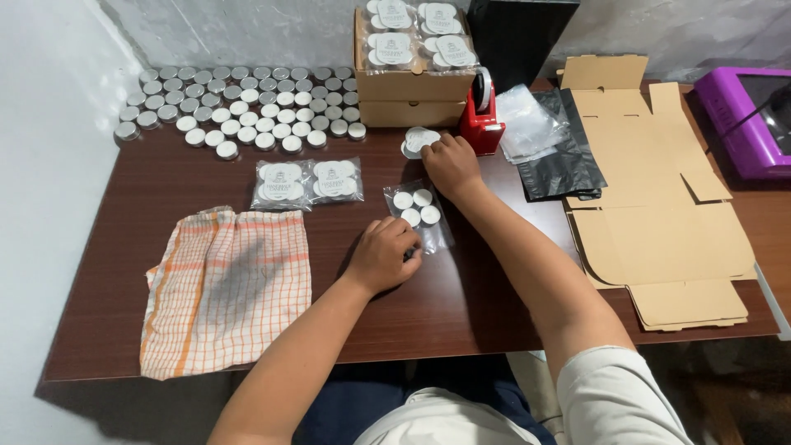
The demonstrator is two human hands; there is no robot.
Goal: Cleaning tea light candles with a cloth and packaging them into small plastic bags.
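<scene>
Pinching the clear bag [418, 216] of candles with my left hand [383, 254], its length running far-near, my right hand [451, 163] closes on white labels [418, 140] beyond.

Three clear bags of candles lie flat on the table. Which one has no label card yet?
The clear bag between the hands, pinned by the left hand: four bare white candles show. The two bags left of it carry white label cards.

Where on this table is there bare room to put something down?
Bare wood lies along the front edge between the cloth and the flat cardboard, and left of the sealed packs. The back is crowded: tins, boxes, tape dispenser.
</scene>
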